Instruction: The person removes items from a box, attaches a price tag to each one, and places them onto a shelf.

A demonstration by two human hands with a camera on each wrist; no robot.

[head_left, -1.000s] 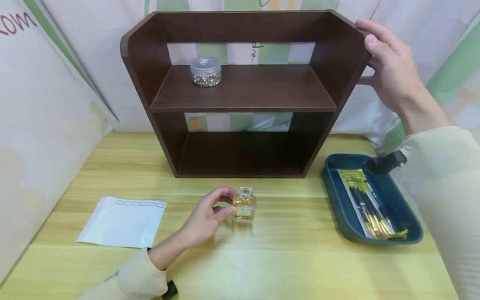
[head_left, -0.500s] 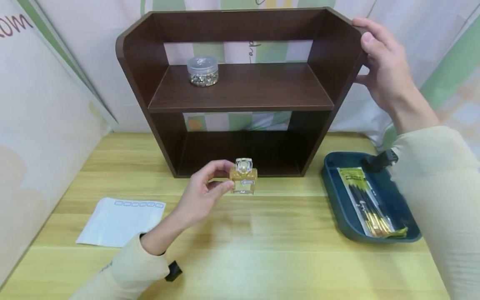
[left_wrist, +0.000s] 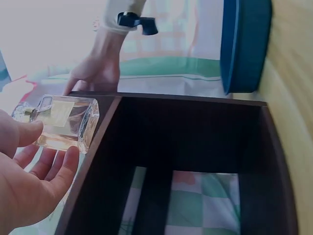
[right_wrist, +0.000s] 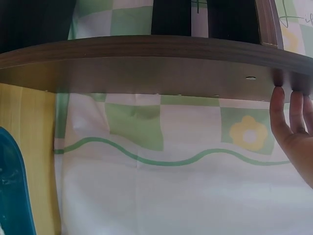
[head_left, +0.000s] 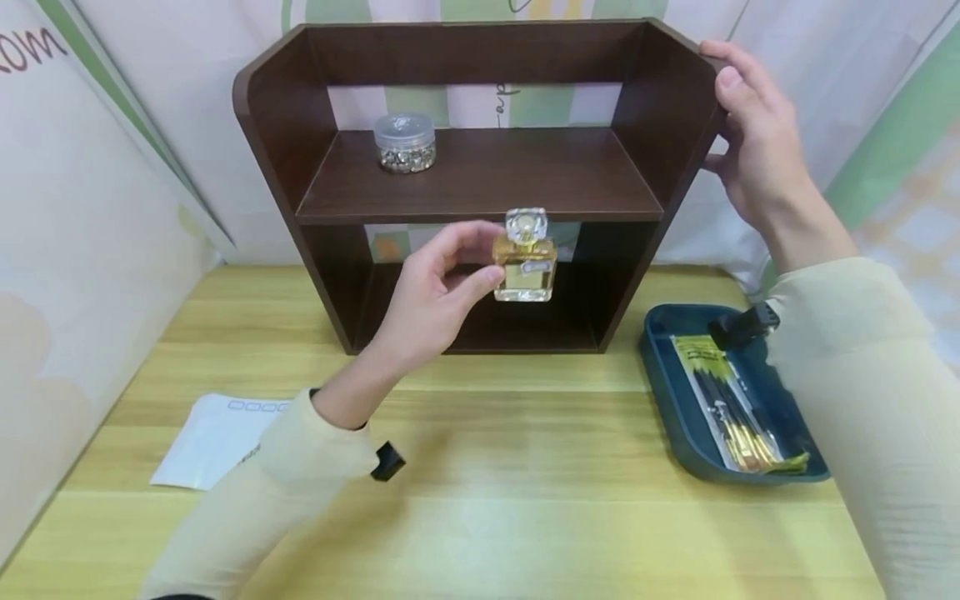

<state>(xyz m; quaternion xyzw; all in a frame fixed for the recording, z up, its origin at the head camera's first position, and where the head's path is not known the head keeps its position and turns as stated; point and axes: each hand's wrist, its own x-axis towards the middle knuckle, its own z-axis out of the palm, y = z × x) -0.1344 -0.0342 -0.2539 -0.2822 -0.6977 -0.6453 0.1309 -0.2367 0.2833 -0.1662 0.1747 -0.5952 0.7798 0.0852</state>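
My left hand [head_left: 442, 287] pinches a small square perfume bottle [head_left: 525, 271] between thumb and fingers. The bottle is upright, with amber liquid and a clear faceted stopper. In the head view it overlaps the lower opening of a dark brown two-tier shelf [head_left: 480, 218], its stopper level with the middle board's front edge. The left wrist view has the bottle [left_wrist: 61, 120] beside that board, thumb on one face. My right hand [head_left: 765, 150] rests against the shelf's upper right side panel; in the right wrist view its fingertips touch the panel's outer face [right_wrist: 146, 76].
A clear-lidded jar [head_left: 406, 143] of shiny bits stands at the left of the upper tier. On the wooden table [head_left: 510, 500], a blue tray [head_left: 660, 392] holds a packet of brushes [head_left: 731, 404] at right. A white pouch [head_left: 217, 437] lies left, partly behind the left sleeve.
My left hand has lifted the perfume bottle off the table, up and slightly right to the middle board's height. The right hand stays at the shelf's side.
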